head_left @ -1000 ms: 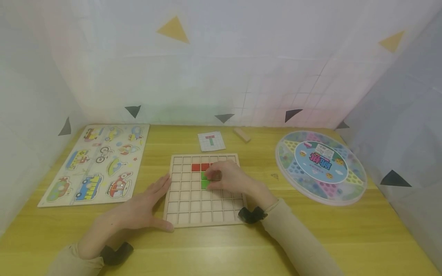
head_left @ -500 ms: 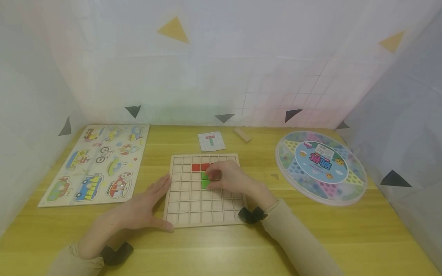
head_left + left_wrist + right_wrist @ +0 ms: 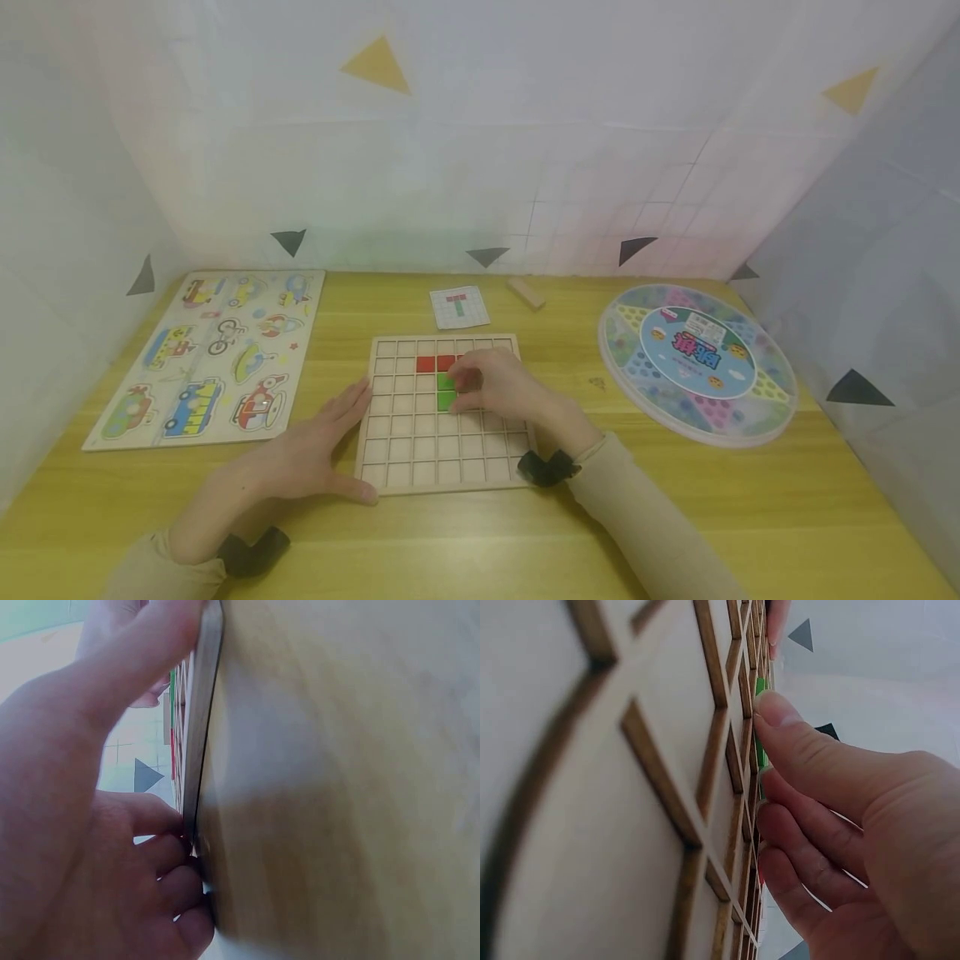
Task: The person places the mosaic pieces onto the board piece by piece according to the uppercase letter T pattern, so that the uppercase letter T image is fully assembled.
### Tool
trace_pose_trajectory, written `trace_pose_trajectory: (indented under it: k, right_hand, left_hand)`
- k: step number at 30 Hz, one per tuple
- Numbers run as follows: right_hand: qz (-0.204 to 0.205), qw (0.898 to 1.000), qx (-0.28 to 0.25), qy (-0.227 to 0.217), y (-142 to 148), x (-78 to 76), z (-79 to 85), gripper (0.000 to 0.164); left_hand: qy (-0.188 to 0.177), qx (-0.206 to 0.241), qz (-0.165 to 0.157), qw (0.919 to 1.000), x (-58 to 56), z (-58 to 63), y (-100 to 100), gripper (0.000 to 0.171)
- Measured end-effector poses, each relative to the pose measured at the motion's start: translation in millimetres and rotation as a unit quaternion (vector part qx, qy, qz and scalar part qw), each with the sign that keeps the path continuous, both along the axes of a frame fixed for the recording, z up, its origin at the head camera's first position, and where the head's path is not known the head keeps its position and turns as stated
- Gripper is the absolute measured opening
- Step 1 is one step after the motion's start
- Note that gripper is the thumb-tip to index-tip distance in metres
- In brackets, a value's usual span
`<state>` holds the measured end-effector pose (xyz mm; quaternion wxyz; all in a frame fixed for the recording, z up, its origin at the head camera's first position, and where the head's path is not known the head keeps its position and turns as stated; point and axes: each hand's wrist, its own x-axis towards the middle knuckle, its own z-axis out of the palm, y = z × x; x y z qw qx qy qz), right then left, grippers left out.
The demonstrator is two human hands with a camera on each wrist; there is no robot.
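A square wooden grid board [image 3: 400, 449] lies flat on the table in the head view. Two red tiles [image 3: 426, 364] show in one row, with green tiles [image 3: 444, 402] in a column below; the right fingers hide part of this area. My right hand [image 3: 498, 385] reaches over the board, thumb and fingertips bent together at a green tile [image 3: 761, 742], pinching it at board level. Along the board's left edge, my left hand [image 3: 303, 450] rests with spread fingers, thumb at the near corner. Thumb and fingertips touch the board's side [image 3: 201, 712] in the left wrist view.
Behind the board lie a small paper card [image 3: 459, 308] with a red and green T, and a wooden block [image 3: 526, 294]. A vehicle picture puzzle [image 3: 210, 358] is at left, a round Chinese checkers box [image 3: 697, 362] at right. White sheeting [image 3: 480, 167] closes off the back.
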<state>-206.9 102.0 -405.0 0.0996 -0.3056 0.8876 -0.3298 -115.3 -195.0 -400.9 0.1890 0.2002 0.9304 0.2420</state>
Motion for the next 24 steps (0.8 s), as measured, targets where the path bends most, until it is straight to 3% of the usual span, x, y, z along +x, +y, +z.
trace_pose_trajectory:
  k: [16,24]
  right_hand:
    - [-0.002,1.0,-0.008,-0.005,1.6,-1.5,-2.1,0.038]
    - [-0.006,0.998,-0.06,-0.026,18.1,-3.7,15.6,0.035]
  left_hand:
    - [0.011,0.012,-0.007,0.9998,1.0,-0.6,-1.0,0.133]
    - [0.012,0.013,-0.01,0.9998,0.8,-1.9,-0.3,0.133]
